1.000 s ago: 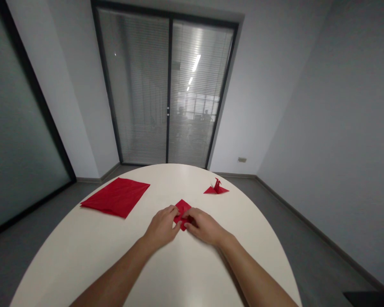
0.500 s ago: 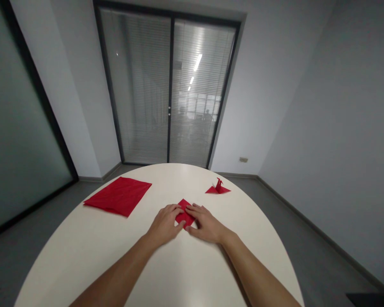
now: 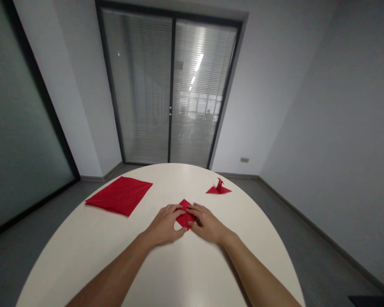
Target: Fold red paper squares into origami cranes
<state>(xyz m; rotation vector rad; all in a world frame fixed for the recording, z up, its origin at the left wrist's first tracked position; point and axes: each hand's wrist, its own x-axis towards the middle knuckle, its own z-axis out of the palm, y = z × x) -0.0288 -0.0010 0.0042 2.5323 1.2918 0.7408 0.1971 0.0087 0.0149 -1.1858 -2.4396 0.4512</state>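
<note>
A small folded red paper (image 3: pixel 184 219), diamond-shaped with a crease down its middle, lies on the table between my hands. My left hand (image 3: pixel 167 222) rests over its left side, fingertips on the paper. Its thumb is spread away toward the lower corner, leaving a gap. On the right side my right hand (image 3: pixel 206 221) is closed on the paper's edge, fingers on top and thumb at the lower right edge. The paper's side corners are hidden under the fingers. Beyond my right hand stands a folded red paper crane (image 3: pixel 219 188), its wings spread.
Large red paper sheets (image 3: pixel 120 196) lie at the left of the round white table (image 3: pixel 179 273), near its edge. Behind the table are a glass door with blinds (image 3: pixel 141 94) and a wall outlet (image 3: pixel 244 160).
My left thumb has moved slightly down and right, near the lower corner. My right thumb has shifted up onto the paper's lower right edge. The crane and the large sheets stay put.
</note>
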